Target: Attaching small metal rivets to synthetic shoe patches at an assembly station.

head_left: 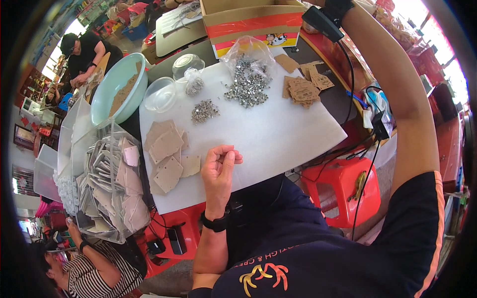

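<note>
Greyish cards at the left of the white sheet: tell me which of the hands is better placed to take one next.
Left, probably: the left hand is close beside the greyish cards, while the right arm stretches toward the picture's top edge.

Daylight floods a crowded workroom

Windows (pixel 454 79) along the right edge of the frame glare almost white, and another bright opening (pixel 49 69) lets in daylight at the upper left. A pale wall (pixel 24 161) runs down the left edge, bearing a dark-framed panel (pixel 23 140) with small red decorations (pixel 25 120) above it. A dark-topped table (pixel 313 52) spans the upper middle. One red plastic stool (pixel 338 193) stands right of centre; a second red seat (pixel 193 228) sits low, left of centre. The greyish floor (pixel 169 283) shows in patches near the bottom. Reddish-brown furniture (pixel 449 149) stands by the right rim, its kind unclear.
</note>
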`<action>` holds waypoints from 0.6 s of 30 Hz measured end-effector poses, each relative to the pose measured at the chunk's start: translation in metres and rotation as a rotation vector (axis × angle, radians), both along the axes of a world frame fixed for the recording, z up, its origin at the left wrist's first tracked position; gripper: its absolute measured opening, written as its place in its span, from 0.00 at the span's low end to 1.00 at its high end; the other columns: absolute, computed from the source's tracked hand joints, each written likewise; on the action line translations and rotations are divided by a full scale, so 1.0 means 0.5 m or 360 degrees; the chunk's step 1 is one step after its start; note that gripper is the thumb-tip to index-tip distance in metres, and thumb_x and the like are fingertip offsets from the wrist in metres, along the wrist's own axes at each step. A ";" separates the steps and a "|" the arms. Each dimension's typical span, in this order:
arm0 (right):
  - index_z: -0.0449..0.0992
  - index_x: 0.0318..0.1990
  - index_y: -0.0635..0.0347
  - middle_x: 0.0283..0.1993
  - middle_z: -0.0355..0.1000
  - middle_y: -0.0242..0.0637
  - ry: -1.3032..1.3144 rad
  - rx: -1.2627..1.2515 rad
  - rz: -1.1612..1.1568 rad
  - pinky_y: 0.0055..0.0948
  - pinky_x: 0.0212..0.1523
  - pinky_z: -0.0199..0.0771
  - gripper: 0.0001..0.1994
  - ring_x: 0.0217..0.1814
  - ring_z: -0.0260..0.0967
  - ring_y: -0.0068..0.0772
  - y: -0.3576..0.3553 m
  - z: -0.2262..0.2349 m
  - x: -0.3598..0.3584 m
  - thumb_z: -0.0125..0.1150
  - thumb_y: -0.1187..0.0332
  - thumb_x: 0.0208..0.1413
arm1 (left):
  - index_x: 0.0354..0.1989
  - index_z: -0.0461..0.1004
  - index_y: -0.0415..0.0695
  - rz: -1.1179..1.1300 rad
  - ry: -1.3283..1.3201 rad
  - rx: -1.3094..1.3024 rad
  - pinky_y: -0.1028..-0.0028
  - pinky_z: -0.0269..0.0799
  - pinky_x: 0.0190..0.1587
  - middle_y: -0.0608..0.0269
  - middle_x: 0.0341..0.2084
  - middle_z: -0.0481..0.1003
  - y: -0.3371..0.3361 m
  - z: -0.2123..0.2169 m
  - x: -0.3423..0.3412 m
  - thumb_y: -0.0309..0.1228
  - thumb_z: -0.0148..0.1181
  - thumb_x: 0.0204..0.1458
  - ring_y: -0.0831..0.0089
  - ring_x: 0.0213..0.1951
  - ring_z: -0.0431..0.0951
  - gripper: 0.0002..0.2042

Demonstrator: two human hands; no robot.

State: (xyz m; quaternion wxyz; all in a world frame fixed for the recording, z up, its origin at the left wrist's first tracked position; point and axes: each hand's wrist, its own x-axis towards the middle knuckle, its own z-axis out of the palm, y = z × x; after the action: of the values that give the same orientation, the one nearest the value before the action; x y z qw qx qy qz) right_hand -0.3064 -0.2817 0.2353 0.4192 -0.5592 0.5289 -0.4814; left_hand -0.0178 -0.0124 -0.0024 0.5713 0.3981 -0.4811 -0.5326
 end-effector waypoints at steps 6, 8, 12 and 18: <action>0.76 0.39 0.60 0.30 0.72 0.33 0.1220 0.0028 0.0962 0.22 0.29 0.73 0.12 0.30 0.72 0.24 0.028 -0.140 -0.030 0.60 0.59 0.59 | 0.45 0.71 0.37 0.0009 -0.0056 -0.0008 0.75 0.75 0.42 0.61 0.34 0.75 0.002 -0.007 0.010 0.23 0.53 0.61 0.76 0.35 0.77 0.06; 0.77 0.37 0.59 0.23 0.71 0.29 0.1807 0.0476 0.0530 0.15 0.21 0.68 0.17 0.22 0.69 0.16 0.092 -0.147 -0.024 0.64 0.53 0.56 | 0.45 0.71 0.37 -0.0003 -0.0071 -0.0032 0.76 0.75 0.42 0.62 0.34 0.75 0.001 -0.004 0.002 0.23 0.53 0.61 0.76 0.35 0.77 0.06; 0.78 0.40 0.61 0.35 0.77 0.41 0.2197 0.0252 0.0391 0.31 0.36 0.75 0.22 0.37 0.76 0.34 0.097 -0.288 -0.091 0.64 0.49 0.51 | 0.45 0.71 0.36 -0.0020 -0.0073 -0.0060 0.76 0.75 0.42 0.62 0.33 0.75 0.004 -0.004 -0.002 0.23 0.53 0.61 0.77 0.35 0.76 0.06; 0.77 0.50 0.57 0.49 0.75 0.44 0.2067 0.0014 0.0161 0.41 0.52 0.71 0.28 0.55 0.71 0.46 0.082 -0.367 -0.080 0.67 0.48 0.46 | 0.45 0.71 0.36 0.0014 -0.0125 -0.0035 0.78 0.74 0.42 0.63 0.32 0.75 0.009 -0.006 -0.001 0.22 0.53 0.61 0.78 0.35 0.76 0.06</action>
State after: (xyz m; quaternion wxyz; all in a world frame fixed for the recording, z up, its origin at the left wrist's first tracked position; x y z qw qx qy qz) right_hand -0.3463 -0.2406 0.0517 0.0387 -0.7589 0.6496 -0.0228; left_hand -0.0182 -0.0080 -0.0052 0.5585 0.4145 -0.5073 -0.5088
